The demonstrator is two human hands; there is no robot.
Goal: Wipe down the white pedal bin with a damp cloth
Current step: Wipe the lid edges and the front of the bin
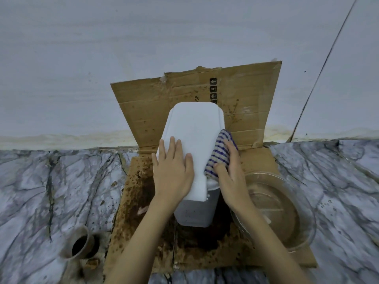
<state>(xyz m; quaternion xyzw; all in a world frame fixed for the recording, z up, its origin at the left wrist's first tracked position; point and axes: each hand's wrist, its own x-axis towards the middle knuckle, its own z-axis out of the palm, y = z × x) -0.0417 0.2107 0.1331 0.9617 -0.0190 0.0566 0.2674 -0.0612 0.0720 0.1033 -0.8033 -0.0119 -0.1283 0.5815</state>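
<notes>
On stained cardboard [256,160] by the wall sits the white pedal bin [194,128], lid shut. Your L hand [173,171] lies flat w/ fingers spread on the lid; R hand [230,173] presses a striped cloth [220,154] to the bin's right edge. Glass bowl [287,212] just right.

White pedal bin [192,128] upright on stained cardboard, blue-striped cloth [220,154] against its right side

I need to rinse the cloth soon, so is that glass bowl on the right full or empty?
Partly full: the glass bowl holds shallow, brownish water, with its clear rim bare well above the water line.
</notes>
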